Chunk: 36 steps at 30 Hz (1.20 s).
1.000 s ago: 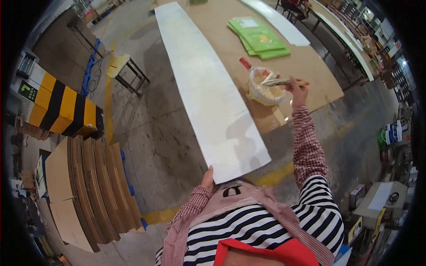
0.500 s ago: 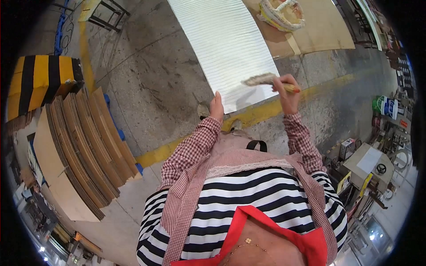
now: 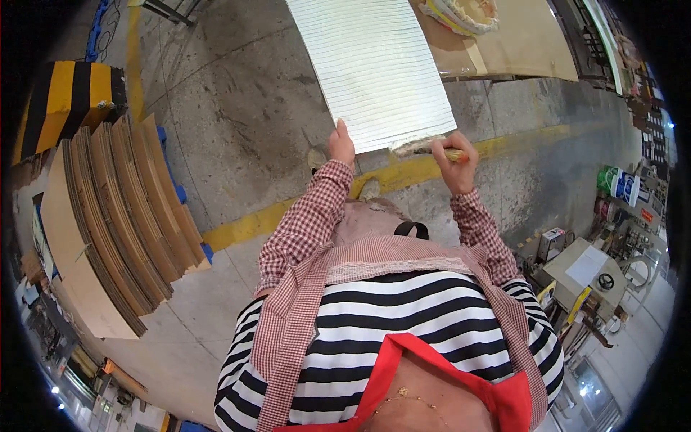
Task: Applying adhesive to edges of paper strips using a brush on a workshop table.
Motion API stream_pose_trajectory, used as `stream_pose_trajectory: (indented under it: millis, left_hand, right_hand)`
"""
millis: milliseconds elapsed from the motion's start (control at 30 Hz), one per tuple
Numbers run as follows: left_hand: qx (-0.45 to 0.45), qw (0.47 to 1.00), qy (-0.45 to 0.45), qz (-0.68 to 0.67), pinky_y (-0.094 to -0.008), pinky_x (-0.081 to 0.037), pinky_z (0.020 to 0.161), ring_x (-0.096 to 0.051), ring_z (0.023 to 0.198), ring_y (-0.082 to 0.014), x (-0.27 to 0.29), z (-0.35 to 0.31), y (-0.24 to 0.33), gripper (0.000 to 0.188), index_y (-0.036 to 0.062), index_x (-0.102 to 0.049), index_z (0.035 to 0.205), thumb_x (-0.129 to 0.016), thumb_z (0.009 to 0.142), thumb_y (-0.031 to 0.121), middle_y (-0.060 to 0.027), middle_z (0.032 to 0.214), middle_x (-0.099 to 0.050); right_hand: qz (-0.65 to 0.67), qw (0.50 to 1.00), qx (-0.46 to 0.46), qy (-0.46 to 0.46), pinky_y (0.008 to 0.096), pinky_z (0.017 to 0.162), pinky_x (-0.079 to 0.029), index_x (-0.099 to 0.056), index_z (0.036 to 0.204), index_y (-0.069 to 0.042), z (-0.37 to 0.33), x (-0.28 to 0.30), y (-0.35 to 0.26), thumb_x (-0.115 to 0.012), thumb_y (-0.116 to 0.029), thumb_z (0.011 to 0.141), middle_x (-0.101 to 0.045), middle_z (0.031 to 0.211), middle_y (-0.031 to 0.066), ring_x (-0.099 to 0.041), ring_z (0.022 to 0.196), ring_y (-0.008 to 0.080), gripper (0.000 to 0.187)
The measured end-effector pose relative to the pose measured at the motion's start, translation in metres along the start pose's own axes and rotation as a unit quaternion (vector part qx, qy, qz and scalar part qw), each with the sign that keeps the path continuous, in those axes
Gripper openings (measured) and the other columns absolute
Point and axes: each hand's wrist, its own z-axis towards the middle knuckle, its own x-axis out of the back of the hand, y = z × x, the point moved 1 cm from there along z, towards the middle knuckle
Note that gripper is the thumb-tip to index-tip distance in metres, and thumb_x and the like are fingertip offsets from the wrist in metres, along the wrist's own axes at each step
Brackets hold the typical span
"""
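Observation:
A long white stack of sheets [image 3: 374,68], crossed by many fine dark lines like overlapping edges, stretches away from me at the top middle. My left hand [image 3: 342,144] grips its near left corner, thumb along the edge, the other fingers mostly hidden. In my right hand [image 3: 455,163] is a wide brush [image 3: 416,146], its short wooden handle wrapped by my fingers. The pale, coated-looking bristles point left and lie along the near edge of the sheets, by the right corner.
Beyond the sheets, at the right, a paste-smeared bucket [image 3: 464,14] stands on brown cardboard [image 3: 522,43]. Stacked cardboard [image 3: 115,223] stands at my left, beside a black-and-yellow striped block [image 3: 75,101]. A grey machine with a handwheel [image 3: 586,270] is at the right.
The brush has come down from over the sheets to their near edge, my right hand lowering with it. My left hand keeps the corner. The view has shifted slightly.

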Motion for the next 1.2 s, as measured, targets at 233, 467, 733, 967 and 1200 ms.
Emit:
stream_pose_trajectory:
  millis: [233,467,733,967,1200]
  left_hand:
    - [-0.024,0.994,0.040,0.098,-0.0389,-0.045,0.080,-0.060,0.093,-0.0267,-0.005,0.009,-0.006,0.059,-0.0111,-0.055,0.113,-0.038,0.100,0.044,-0.0184,0.104,-0.064]
    - [-0.006,0.998,0.035,0.048,-0.0393,-0.045,0.080,-0.059,0.097,-0.0275,0.003,0.000,0.002,0.059,-0.0102,-0.056,0.114,-0.036,0.100,0.044,-0.0191,0.110,-0.062]
    - [0.007,0.991,-0.004,0.131,-0.0426,-0.044,0.079,-0.059,0.092,-0.0308,-0.004,-0.002,0.009,0.061,-0.0095,-0.057,0.111,-0.034,0.100,0.046,-0.0204,0.102,-0.063]
    - [-0.035,0.993,0.049,0.103,-0.0443,-0.044,0.078,-0.060,0.083,-0.0328,0.007,0.010,-0.010,0.061,-0.0088,-0.059,0.102,-0.034,0.100,0.046,-0.0199,0.093,-0.064]
    - [-0.067,0.971,0.033,0.228,-0.0450,-0.043,0.079,-0.059,0.087,-0.0367,0.004,0.011,-0.005,0.063,-0.0084,-0.061,0.100,-0.033,0.099,0.048,-0.0230,0.095,-0.063]
  right_hand:
    - [0.069,0.995,0.006,0.077,0.0257,0.057,-0.041,-0.056,0.068,0.000,0.078,-0.026,0.019,-0.072,-0.005,0.075,-0.054,0.065,0.0056,-0.051,0.062,0.0122,0.018]
    - [-0.006,1.000,0.015,0.005,0.0273,0.057,-0.041,-0.056,0.069,0.001,-0.006,-0.004,0.011,-0.070,-0.003,0.074,-0.052,0.064,0.0059,-0.050,0.059,0.0145,0.015]
    - [0.026,0.996,0.034,0.081,0.0275,0.057,-0.041,-0.056,0.068,0.002,0.063,-0.026,0.016,-0.069,-0.004,0.076,-0.051,0.064,0.0056,-0.049,0.058,0.0137,0.016]
    - [-0.025,0.998,0.027,-0.044,0.0268,0.057,-0.041,-0.056,0.068,0.001,0.009,-0.011,0.005,-0.069,-0.003,0.075,-0.052,0.064,0.0045,-0.050,0.060,0.0124,0.015]
    - [0.044,0.995,0.082,0.022,0.0257,0.058,-0.042,-0.057,0.069,0.002,0.093,-0.054,0.000,-0.069,0.000,0.074,-0.054,0.065,0.0062,-0.052,0.061,0.0129,0.013]
